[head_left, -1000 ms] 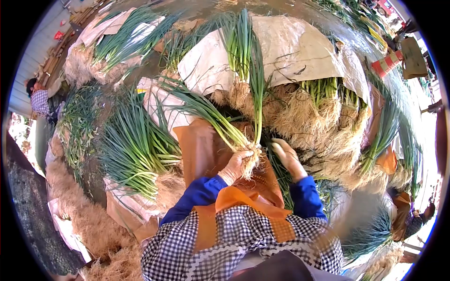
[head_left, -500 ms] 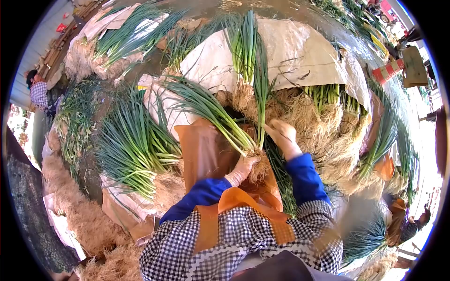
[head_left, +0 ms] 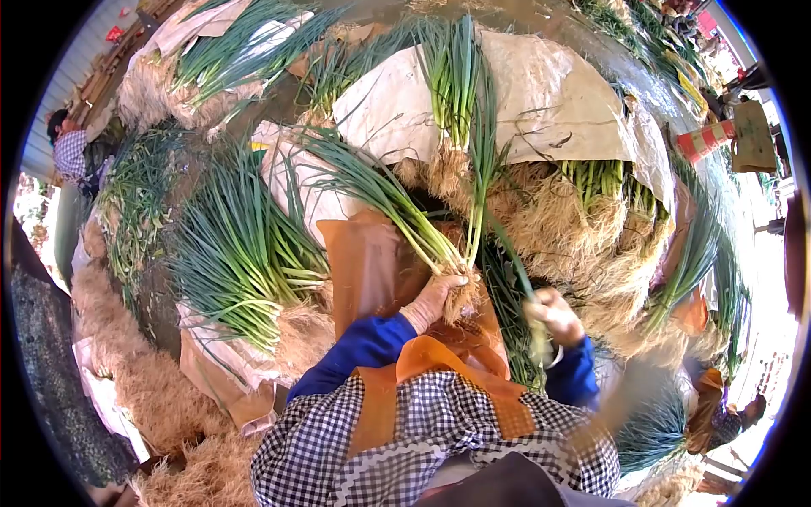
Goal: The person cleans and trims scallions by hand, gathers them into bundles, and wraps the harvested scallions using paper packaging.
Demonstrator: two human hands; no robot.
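Note:
My left hand is closed around the white root ends of a few green onions, over the orange apron. Their leaves fan up and away, and shaggy roots hang below the fingers. Off to the right, my right hand is closed on a long onion leaf, which trails up toward the stalks; its lower end is pale and smeared by motion. Beneath that hand lies a dark heap of leaves.
A large pile of green onions lies to the left. Ahead, a bundle rests on a beige sheet covering more rooted onions. Other people, one at far left and one at lower right, are nearby.
My right hand has pulled away from the stalks, down and to the right, with a leaf in it. My left hand keeps hold of the onions, nearly in place.

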